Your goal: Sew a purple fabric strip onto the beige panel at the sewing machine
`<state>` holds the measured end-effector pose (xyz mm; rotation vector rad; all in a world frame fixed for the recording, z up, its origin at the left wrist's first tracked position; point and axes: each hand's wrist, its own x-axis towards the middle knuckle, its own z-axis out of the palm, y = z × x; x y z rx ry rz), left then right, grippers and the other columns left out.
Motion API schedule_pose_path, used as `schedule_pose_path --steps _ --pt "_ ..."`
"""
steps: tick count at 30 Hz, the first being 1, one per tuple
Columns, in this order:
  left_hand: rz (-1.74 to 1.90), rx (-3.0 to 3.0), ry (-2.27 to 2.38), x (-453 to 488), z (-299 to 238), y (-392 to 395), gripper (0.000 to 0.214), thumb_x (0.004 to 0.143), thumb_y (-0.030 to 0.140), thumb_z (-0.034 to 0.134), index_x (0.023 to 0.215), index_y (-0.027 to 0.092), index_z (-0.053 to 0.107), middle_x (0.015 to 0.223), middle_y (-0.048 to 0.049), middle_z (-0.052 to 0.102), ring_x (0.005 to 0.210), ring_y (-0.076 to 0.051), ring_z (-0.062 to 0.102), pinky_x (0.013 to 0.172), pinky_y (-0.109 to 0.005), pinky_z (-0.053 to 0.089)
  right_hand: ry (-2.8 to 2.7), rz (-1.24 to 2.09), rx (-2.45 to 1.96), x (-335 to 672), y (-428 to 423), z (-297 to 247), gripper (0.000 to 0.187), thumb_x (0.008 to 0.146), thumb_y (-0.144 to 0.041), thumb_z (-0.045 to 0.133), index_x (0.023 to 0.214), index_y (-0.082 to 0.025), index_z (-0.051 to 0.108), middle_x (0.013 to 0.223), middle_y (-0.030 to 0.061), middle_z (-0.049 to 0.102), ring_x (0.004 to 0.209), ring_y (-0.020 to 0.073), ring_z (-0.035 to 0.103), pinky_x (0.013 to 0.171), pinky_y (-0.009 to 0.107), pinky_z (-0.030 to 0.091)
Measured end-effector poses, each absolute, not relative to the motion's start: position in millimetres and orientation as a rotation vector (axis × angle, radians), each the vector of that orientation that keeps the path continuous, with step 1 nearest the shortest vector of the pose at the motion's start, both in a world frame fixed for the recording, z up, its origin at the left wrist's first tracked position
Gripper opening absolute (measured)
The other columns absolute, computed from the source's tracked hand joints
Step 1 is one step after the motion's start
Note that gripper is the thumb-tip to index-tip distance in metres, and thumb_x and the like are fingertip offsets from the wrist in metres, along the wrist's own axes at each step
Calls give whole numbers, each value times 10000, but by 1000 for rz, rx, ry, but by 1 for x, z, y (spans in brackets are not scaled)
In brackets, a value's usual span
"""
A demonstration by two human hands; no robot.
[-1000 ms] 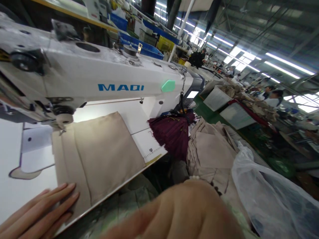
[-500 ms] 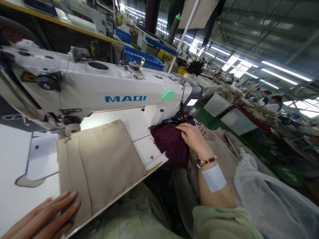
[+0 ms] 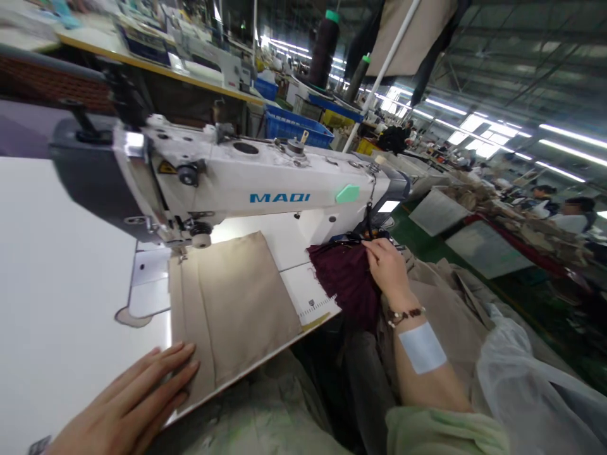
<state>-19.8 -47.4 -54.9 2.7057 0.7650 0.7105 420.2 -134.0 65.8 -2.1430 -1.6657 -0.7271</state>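
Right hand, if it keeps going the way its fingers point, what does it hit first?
The right hand already rests on the maroon fabric bundle, fingers pointing up toward the machine. Going straight on, it would likely meet the dark cord hanging by the white MAQI sewing machine first, though depth is unclear.

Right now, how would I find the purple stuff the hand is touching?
Start at the white sewing machine with blue letters. Follow its arm to the end with the small lit screen; just below, at the table's edge, the right hand rests on a dark purple fabric bundle. All the cloth around it is beige; only this is purple.
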Motion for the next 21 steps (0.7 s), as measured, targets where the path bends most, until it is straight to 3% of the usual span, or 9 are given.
schedule_pose_path --steps 3,6,10,15,21 --pt "630 2839 731 -15 -37 -54 377 891 406 442 1235 281 533 1241 -2 572 1119 -224 550 993 -368 440 -1303 -621 -1919 388 -120 69 235 873 -219 440 887 -101 643 803 96 639 698 183 618 676 333 511" --pt "628 2864 717 -6 -12 -58 338 924 340 390 1158 194 586 1161 -47 617 1054 -193 586 974 -329 457 -1101 -140 -1532 318 -99 67 161 873 -250 481 926 -127 571 847 72 643 721 165 644 677 314 535" --pt "609 2801 725 2 8 -63 299 938 231 344 1066 159 605 1075 -75 609 979 -174 587 880 -290 509 -1708 114 -1325 217 -79 41 126 849 -108 449 872 -129 571 927 87 611 876 165 598 759 292 513" --pt "658 2706 855 2 8 -69 265 925 200 359 844 140 604 1128 -111 517 940 -178 562 830 -281 518 -2264 -30 -1504 172 -70 6 182 840 -67 426 805 -112 599 939 118 624 867 227 576 791 379 502" --pt "717 2767 751 3 -1 -66 249 913 172 389 800 128 607 1063 -91 580 965 -211 526 860 -349 511 -2448 292 -1404 193 -65 28 261 824 -32 447 996 -139 611 1089 77 595 1008 181 546 908 318 455"
